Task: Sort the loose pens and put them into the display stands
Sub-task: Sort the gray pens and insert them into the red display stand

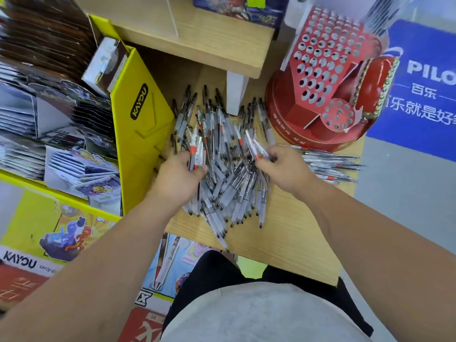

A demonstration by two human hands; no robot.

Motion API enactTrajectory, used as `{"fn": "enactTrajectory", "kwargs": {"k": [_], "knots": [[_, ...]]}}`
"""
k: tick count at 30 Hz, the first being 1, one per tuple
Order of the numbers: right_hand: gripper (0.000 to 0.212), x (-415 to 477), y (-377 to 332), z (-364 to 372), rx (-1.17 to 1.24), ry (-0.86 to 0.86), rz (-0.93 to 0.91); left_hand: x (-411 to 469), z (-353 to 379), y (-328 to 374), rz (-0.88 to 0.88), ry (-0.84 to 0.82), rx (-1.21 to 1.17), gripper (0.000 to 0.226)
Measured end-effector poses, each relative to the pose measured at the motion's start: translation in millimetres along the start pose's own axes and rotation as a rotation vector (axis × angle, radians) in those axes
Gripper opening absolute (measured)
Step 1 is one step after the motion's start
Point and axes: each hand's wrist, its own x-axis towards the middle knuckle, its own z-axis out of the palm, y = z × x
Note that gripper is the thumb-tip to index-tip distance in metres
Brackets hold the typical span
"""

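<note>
A big heap of loose clear pens (222,154) with black and red parts covers the middle of the wooden table (283,238). My left hand (176,178) grips a small bundle of red-marked pens (197,149) at the heap's left edge. At the heap's right side, my right hand (286,171) pinches a couple of wrapped pens (256,146). A separate row of sorted pens (330,166) lies to the right of that hand. The red display stand (328,77), full of empty round holes, sits at the back right.
A yellow KAYOU cardboard display (140,114) with card packs borders the table on the left. A raised wooden shelf (197,38) on a white leg (235,92) stands behind the heap. A blue Pilot sign (424,90) lies right of the stand.
</note>
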Motion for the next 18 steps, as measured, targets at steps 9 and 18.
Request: {"fn": "enactTrajectory", "kwargs": {"k": [9,18], "knots": [[0.017,-46,103,-78,-0.376,-0.062,-0.022,-44,83,54,0.144,-0.170,0.054,0.027],[0.016,-38,131,-92,-0.733,-0.067,-0.264,-76,164,71,-0.020,-0.110,0.074,0.025]]}}
